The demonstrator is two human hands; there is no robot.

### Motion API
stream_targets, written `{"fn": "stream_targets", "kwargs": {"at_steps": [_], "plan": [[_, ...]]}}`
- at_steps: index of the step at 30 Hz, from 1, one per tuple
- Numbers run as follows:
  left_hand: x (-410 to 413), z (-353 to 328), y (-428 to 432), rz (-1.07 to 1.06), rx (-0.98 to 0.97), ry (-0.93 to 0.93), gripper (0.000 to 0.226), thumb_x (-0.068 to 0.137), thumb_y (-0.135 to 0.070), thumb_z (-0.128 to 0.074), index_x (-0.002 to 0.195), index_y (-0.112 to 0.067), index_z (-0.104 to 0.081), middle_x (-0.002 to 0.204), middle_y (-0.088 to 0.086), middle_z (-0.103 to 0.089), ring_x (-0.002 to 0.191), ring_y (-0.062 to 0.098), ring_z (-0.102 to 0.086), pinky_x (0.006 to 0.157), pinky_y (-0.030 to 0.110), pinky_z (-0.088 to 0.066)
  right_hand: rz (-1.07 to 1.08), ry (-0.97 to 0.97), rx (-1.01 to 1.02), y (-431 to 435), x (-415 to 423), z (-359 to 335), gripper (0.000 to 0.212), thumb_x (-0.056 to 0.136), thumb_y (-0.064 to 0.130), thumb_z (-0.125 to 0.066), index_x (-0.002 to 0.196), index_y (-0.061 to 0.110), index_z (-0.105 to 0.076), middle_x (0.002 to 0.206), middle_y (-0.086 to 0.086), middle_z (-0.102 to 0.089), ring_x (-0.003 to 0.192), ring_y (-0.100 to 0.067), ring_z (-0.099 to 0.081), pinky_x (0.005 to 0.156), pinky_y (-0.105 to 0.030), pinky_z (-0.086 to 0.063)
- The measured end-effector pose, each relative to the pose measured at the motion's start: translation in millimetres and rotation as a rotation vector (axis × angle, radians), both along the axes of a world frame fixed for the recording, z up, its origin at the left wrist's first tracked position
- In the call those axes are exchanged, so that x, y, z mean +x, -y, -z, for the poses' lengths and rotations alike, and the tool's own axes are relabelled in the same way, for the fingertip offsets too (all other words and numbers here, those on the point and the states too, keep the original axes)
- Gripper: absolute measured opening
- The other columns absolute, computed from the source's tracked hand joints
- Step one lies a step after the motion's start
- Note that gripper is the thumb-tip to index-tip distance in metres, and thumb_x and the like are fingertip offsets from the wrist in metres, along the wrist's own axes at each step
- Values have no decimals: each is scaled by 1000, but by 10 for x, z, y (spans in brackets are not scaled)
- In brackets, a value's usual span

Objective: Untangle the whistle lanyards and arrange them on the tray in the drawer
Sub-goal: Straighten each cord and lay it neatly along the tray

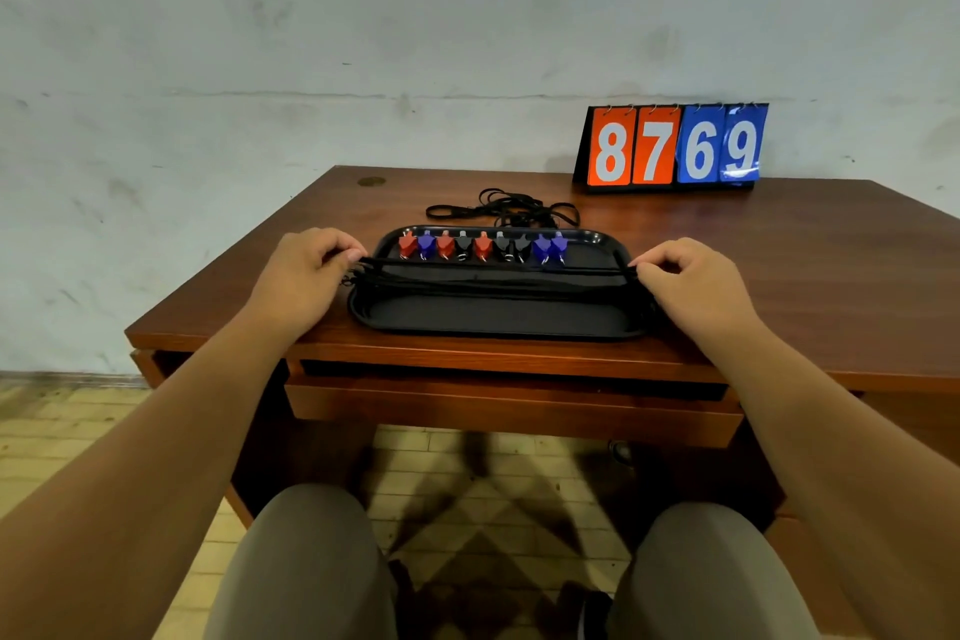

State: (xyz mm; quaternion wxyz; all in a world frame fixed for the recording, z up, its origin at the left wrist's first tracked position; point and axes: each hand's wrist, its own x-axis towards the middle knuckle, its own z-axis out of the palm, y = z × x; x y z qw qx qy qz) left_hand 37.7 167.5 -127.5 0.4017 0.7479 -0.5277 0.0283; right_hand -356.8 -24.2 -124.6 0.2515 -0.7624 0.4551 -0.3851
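Observation:
A black oblong tray (493, 320) lies on the wooden desk (779, 265). Several whistles (480, 245) in red, blue and black stand in a row along its far side. Black lanyard cords (493, 276) stretch lengthwise across the tray's middle. My left hand (306, 276) pinches the cords at the tray's left end. At the right end my right hand (691, 283) pinches the same cords, holding them taut. A tangle of black lanyards (504, 208) lies on the desk behind the tray. The drawer (509, 405) under the desk front sits slightly pulled out.
A flip scoreboard (675, 146) showing 8769 stands at the back right of the desk against the wall. My knees (311, 561) are below the desk edge, over a tiled floor.

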Motion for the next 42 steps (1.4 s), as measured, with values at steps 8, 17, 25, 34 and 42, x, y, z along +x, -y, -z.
{"fn": "stream_targets", "kwargs": {"at_steps": [8, 17, 25, 34, 42], "plan": [[-7, 52, -31, -17, 31, -152, 15, 107, -29, -65, 104, -31, -79, 102, -11, -76, 98, 13, -67, 84, 32, -47, -12, -110, -17, 55, 14, 35, 15, 98, 23, -69, 89, 31, -78, 105, 9, -64, 96, -6, -60, 74, -19, -42], [31, 56, -37, -8, 15, -213, 12, 103, -37, -70, 99, -36, -82, 103, -15, -77, 102, 13, -69, 93, 38, -54, -23, -110, -3, 70, -1, 47, 15, 98, 25, -68, 88, 30, -78, 108, 6, -63, 98, -8, -59, 77, -25, -43], [34, 60, -42, -24, -47, -307, 10, 99, -35, -76, 98, -35, -85, 109, -15, -76, 106, 7, -68, 97, 35, -53, -13, -111, -8, 63, -3, 56, 17, 99, 25, -66, 87, 26, -78, 103, 13, -63, 94, -7, -59, 74, -21, -41], [69, 39, -31, -55, -50, -260, 16, 102, -39, -65, 111, -42, -78, 122, -9, -66, 110, 7, -62, 96, 31, -46, -54, -70, 41, 38, 4, 5, 19, 104, 42, -62, 103, 32, -78, 110, 12, -61, 96, -3, -55, 87, -35, -42], [1, 3, -29, 38, 70, -240, 14, 102, -42, -70, 109, -39, -81, 117, -22, -69, 110, -2, -60, 91, 24, -42, -156, -140, 8, 9, 17, -25, 16, 105, 30, -68, 113, 26, -81, 98, 18, -61, 90, -3, -57, 74, -18, -38]]}}
